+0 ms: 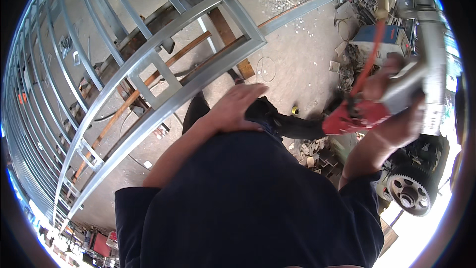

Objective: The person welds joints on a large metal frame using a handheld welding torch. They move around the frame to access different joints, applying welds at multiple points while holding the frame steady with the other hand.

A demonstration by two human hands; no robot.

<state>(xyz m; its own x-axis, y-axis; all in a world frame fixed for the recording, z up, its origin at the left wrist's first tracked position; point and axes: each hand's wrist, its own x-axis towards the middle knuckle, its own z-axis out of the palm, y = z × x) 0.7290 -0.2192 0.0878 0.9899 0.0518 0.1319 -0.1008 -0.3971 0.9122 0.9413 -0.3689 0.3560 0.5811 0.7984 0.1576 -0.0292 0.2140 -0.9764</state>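
Observation:
My left hand (237, 106) lies against the front of my dark clothing at thigh height, fingers stretched out and holding nothing. Just beyond its fingertips is the corner of a large silvery metal frame (218, 69). Out to the right, my right hand (412, 119) is smeared by motion and closed around a red and grey object (354, 118), whose exact kind I cannot make out. An orange-red strip (369, 52), like a hose or strap, runs upward from it. A blurred skin-coloured patch by the grey part looks like fingers.
Curved metal bars (64, 79) fill the left side. A rusty beam (225, 34) lies beneath the frame. At the right are a blue-topped box (379, 34), a toothed wheel (409, 188) on a machine and scrap pieces (317, 154). A yellow round item (295, 110) sits on the floor.

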